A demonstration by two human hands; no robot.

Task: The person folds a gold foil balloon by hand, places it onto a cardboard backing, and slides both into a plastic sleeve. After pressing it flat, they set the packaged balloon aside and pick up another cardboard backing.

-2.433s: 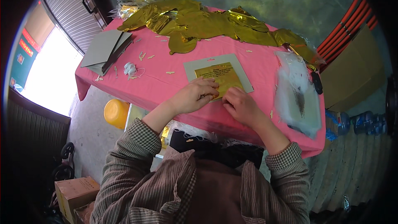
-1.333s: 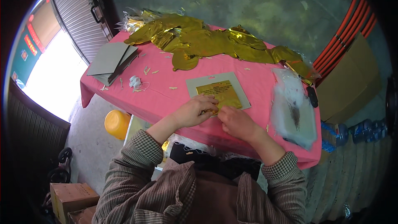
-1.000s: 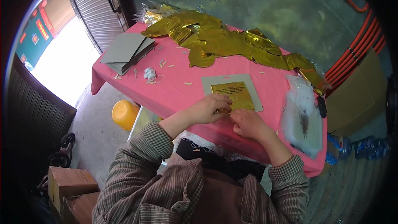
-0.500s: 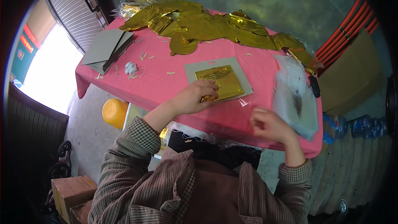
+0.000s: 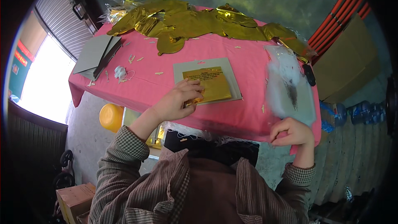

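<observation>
A folded gold foil sheet point(image 5: 213, 85), with small dark print, lies on a grey card point(image 5: 233, 74) that has a hang hole at its top edge. My left hand point(image 5: 180, 99) rests at the left edge of the foil, its fingers curled over a crumpled bit of it. My right hand point(image 5: 294, 135) is at the right front table edge, by the near end of a stack of clear plastic bags point(image 5: 302, 108). Its fingers are bent in toward the thumb; whatever they pinch, if anything, is too small to make out.
Flat gold foil balloons point(image 5: 199, 20) cover the back of the pink-clothed table point(image 5: 145, 89). Grey cards point(image 5: 92, 56) are stacked at left, near a white string tangle point(image 5: 121, 73). Small pale clips are scattered about. A black object point(image 5: 309, 74) lies beside the bags. A yellow bucket point(image 5: 110, 117) stands below.
My right hand has moved right and nearer to me, from beside the card to the bags. My left hand stays on the foil. The whole view has shifted slightly.
</observation>
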